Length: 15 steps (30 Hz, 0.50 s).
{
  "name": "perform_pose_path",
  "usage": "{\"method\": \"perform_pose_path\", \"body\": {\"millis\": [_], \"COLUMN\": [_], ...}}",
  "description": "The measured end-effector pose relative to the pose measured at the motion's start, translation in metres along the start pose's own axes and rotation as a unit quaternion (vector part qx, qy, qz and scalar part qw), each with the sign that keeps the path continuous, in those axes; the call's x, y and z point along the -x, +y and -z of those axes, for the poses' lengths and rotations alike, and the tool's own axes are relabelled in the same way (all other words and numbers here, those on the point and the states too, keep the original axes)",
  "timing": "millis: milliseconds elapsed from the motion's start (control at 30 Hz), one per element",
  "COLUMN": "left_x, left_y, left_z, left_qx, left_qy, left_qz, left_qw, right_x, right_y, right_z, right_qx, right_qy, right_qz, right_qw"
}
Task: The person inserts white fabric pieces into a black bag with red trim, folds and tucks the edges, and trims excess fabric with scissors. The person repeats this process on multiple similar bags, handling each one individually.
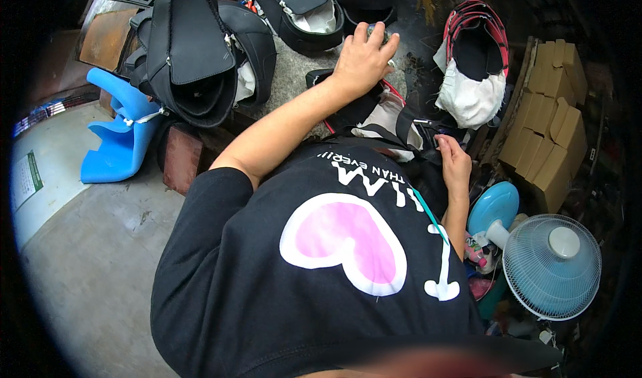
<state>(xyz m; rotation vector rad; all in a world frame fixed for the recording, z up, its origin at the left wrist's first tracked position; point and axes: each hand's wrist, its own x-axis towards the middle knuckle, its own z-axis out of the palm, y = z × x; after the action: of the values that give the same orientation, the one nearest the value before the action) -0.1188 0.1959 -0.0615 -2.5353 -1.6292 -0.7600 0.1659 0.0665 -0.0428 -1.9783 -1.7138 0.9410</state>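
Note:
My left hand (364, 60) is closed round a small round-topped thing (376, 33), mostly hidden by my fingers, above the dark bench. Below it, close to my chest, lies a black piece with red edging and white lining (381, 114), which looks like a shoe upper. My right hand (455, 161) pinches its black edge on the right, with thumb and fingers together. A similar black upper with red edging and a white cloth front (472, 77) rests farther right. The near side of the piece I hold is hidden against my shirt.
Several black pieces with white lining (194, 50) are heaped at the far left and far middle. A blue plastic form (127, 127) stands at the left. Tan cardboard boxes (548, 120) lie at the right, with a blue fan (552, 264) nearer me.

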Motion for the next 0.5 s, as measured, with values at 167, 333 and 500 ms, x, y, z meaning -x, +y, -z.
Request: {"method": "perform_pose_path", "body": {"millis": [167,333,500], "left_x": [-0.016,-0.05,-0.074], "left_y": [0.004,0.009,0.007], "left_z": [0.003,-0.022,-0.053], "left_qx": [0.036,0.099,0.089], "left_qy": [-0.035,-0.037,-0.065], "left_qz": [-0.042,-0.108,-0.11], "left_qw": [0.998,0.988,0.988], "right_x": [0.004,-0.002,-0.012], "right_y": [0.006,-0.002,-0.02], "right_z": [-0.003,-0.016,-0.017], "right_qx": [-0.068,-0.072,-0.104], "right_qy": [0.014,-0.002,-0.005], "right_qz": [0.033,0.031,0.049], "right_qw": [0.997,0.997,0.993]}}
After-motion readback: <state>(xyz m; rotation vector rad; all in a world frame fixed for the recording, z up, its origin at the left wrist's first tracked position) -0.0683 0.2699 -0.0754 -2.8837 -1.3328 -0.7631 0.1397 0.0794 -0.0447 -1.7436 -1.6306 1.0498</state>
